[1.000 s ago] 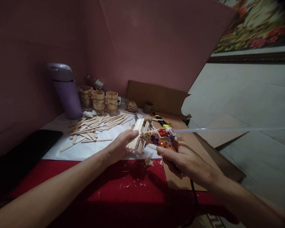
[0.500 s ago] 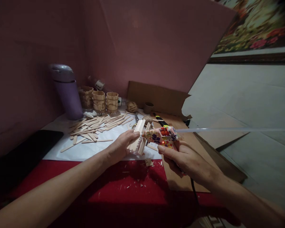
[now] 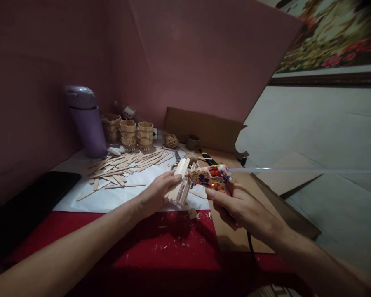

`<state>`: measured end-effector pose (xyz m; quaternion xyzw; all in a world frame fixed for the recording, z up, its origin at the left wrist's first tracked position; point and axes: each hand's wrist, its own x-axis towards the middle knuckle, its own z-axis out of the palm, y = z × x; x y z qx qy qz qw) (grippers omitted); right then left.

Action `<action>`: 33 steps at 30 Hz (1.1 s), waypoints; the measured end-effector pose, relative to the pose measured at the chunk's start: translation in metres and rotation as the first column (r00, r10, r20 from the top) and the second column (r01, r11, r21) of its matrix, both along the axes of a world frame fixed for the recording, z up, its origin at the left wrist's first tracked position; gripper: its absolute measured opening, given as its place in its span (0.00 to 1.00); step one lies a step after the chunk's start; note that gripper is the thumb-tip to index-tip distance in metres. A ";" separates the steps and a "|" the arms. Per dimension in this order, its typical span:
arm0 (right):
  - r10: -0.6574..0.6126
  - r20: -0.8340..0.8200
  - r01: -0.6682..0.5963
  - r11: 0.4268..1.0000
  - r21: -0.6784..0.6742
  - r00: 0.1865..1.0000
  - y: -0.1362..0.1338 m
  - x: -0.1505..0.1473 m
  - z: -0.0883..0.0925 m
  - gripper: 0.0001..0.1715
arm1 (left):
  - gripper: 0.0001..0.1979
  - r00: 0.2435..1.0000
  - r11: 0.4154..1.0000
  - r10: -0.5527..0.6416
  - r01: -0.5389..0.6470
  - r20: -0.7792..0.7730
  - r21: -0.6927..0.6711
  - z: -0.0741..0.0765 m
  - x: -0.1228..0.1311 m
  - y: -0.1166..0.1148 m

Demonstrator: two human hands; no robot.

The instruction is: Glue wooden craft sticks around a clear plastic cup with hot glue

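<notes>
My left hand (image 3: 160, 189) is closed around a clear cup (image 3: 179, 194) partly covered with upright popsicle sticks (image 3: 177, 187). A bare strip of the cup shows between the sticks. My right hand (image 3: 238, 204) grips a flower-patterned hot glue gun (image 3: 212, 178) with a small red light lit on its side. Its nozzle points left and meets or nearly meets the bare strip. A long clear glue stick (image 3: 297, 170) sticks out of the gun's back. The fingers on the trigger are partly hidden.
Loose popsicle sticks (image 3: 126, 167) lie on white paper (image 3: 95, 203). Behind stand several stick-covered cups (image 3: 145, 135), a purple bottle (image 3: 88, 128), a twine ball (image 3: 171, 141) and a small dark cup (image 3: 192, 142). Scissors (image 3: 177, 156) and a utility knife (image 3: 205, 155) lie nearby. Cardboard (image 3: 235, 239) covers the right side.
The glue gun's nozzle has shifted very slightly away from the cup's bare strip. Both hands keep their grip, and the whole view has moved a little.
</notes>
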<state>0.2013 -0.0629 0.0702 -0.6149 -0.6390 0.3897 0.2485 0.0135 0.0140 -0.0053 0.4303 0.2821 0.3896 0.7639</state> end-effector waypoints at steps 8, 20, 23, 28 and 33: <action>-0.016 0.002 0.016 1.000 -0.007 1.000 0.004 0.003 -0.002 0.32 | 0.24 0.999 0.999 -0.020 0.019 0.046 0.033 -0.002 0.000 -0.001; -0.043 -0.023 0.043 0.999 0.005 0.999 0.007 0.005 -0.005 0.31 | 0.31 0.999 1.000 0.014 -0.013 0.033 -0.016 -0.009 -0.001 0.004; -0.035 -0.028 0.035 0.999 0.006 0.999 0.007 0.006 -0.006 0.32 | 0.32 1.000 1.000 0.004 -0.004 0.027 -0.015 -0.009 -0.002 0.004; -0.023 0.019 0.022 0.999 0.030 1.000 0.007 0.007 -0.005 0.33 | 0.30 0.996 1.000 -0.024 0.023 0.089 0.008 -0.011 -0.003 0.004; -0.026 -0.011 0.026 0.999 0.029 1.000 0.007 0.005 -0.005 0.32 | 0.29 0.998 1.000 -0.008 0.008 0.070 0.004 -0.011 -0.003 0.005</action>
